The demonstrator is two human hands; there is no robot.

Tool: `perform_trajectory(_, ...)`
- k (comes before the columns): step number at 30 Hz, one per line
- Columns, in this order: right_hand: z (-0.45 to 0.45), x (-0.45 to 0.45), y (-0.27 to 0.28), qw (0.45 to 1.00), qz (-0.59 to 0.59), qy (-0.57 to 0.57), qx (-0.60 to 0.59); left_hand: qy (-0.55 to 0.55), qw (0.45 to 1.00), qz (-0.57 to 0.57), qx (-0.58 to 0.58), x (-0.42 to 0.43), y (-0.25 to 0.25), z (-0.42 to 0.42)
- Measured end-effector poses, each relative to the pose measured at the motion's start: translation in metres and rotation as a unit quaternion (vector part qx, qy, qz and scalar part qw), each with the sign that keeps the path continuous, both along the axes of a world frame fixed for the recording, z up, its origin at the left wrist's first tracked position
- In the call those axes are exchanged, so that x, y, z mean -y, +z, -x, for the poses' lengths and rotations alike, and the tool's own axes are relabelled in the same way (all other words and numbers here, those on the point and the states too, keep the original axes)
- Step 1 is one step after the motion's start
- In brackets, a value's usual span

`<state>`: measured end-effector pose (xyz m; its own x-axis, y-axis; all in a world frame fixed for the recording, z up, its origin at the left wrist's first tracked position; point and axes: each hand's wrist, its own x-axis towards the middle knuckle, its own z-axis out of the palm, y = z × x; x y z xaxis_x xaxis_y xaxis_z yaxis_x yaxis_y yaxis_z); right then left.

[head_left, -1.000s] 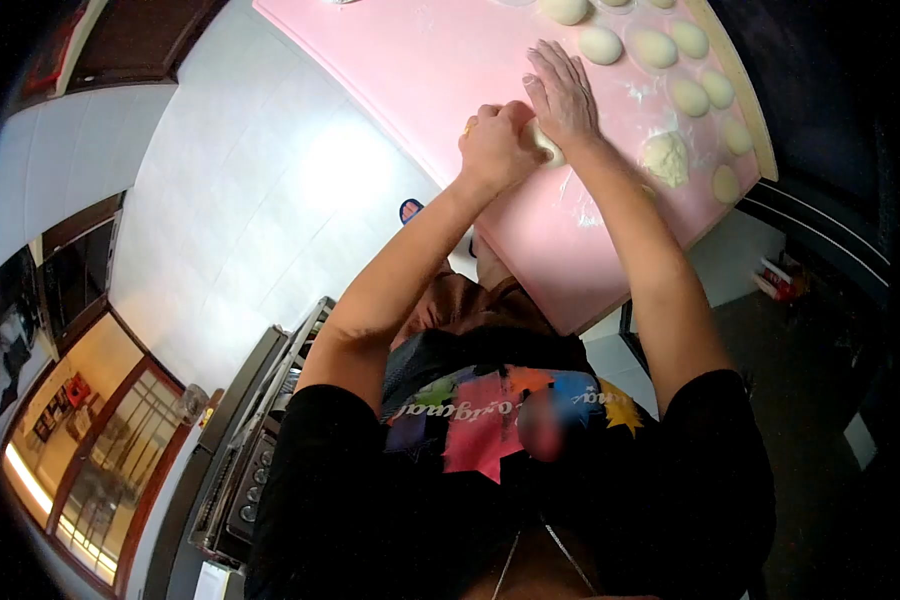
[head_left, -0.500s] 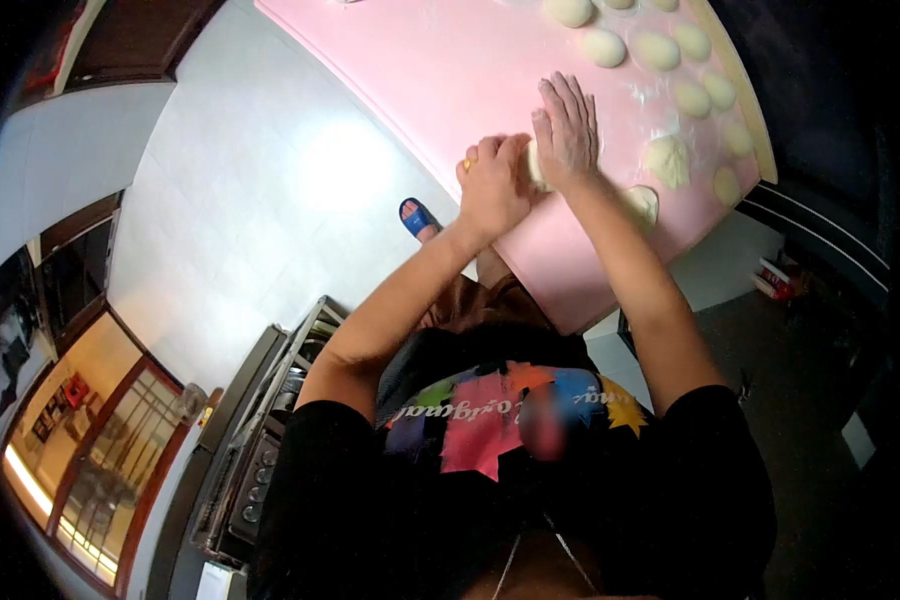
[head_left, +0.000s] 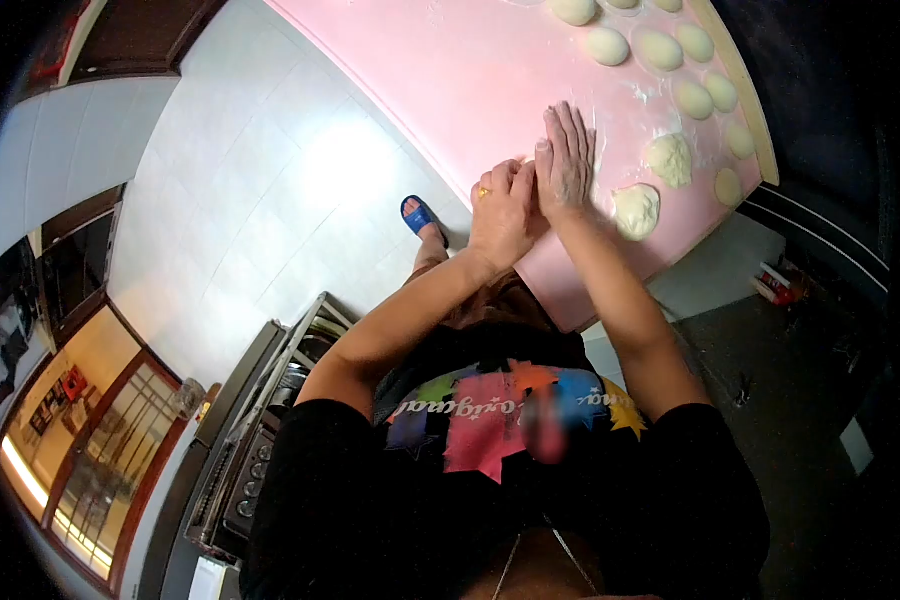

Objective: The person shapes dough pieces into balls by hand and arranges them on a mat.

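Observation:
My left hand, a ring on one finger, is curled round a dough piece near the pink table's edge; the dough is almost wholly hidden between my hands. Pressed against its side, my right hand has its floury fingers stretched out and pointing away from me. Just right of my right wrist lies a rough dough lump, with another wrinkled dough lump beyond it.
Several smooth dough balls sit along the table's far right side, by a pale wooden edge. White flour streaks mark the pink surface. A foot in a blue slipper stands on the tiled floor; a stove is at lower left.
Both hands have moved toward my body along the pink surface. The dough between them, visible earlier, is now mostly covered. The nearer rough lump has come out from behind my right forearm.

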<state>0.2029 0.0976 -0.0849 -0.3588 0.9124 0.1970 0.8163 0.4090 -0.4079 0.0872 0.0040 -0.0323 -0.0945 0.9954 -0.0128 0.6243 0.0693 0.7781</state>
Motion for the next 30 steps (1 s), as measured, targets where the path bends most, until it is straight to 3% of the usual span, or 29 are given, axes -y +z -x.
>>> perform_trajectory(9,0.028,-0.105,-0.001,0.992,-0.051,0.118,0.005,0.023,0.993,0.115,0.0,-0.089,0.01,0.03)
perform_trajectory(11,0.035,-0.106,0.007,0.985,0.087,0.119,-0.09,0.038,0.989,0.142,-0.005,-0.09,0.012,0.021)
perform_trajectory(12,0.03,-0.094,0.013,0.897,0.291,0.068,-0.326,0.039,0.992,0.117,-0.002,-0.077,0.015,0.015)
perform_trajectory(13,0.027,-0.068,0.025,0.897,0.294,0.066,-0.324,0.039,0.995,0.095,0.003,-0.062,0.017,0.009)
perform_trajectory(15,0.026,-0.031,0.048,0.975,0.141,-0.036,-0.17,0.02,0.996,0.083,0.0,-0.03,-0.005,0.002)
perform_trajectory(17,0.008,0.009,0.001,0.998,0.034,-0.05,-0.035,0.019,0.999,0.003,-0.032,-0.003,-0.016,-0.006)
perform_trajectory(18,0.001,0.011,-0.005,0.997,-0.033,-0.014,-0.067,0.005,1.0,-0.007,-0.027,0.001,-0.014,-0.003)
perform_trajectory(21,0.013,-0.019,0.007,0.998,-0.041,0.026,-0.037,0.006,0.999,0.009,0.051,-0.018,-0.008,0.021)
perform_trajectory(26,0.031,-0.085,0.001,0.995,-0.072,0.065,-0.001,0.017,0.999,0.036,0.006,-0.077,0.001,0.04)
perform_trajectory(28,0.036,-0.1,0.002,0.993,-0.043,0.105,0.037,0.042,0.989,0.139,-0.016,-0.095,0.012,0.038)
perform_trajectory(29,0.035,-0.101,0.002,0.993,-0.045,0.104,0.037,0.041,0.989,0.138,-0.017,-0.093,0.013,0.036)
perform_trajectory(30,0.031,-0.102,0.003,0.978,0.122,0.116,-0.121,0.045,0.99,0.129,-0.022,-0.09,0.016,0.03)
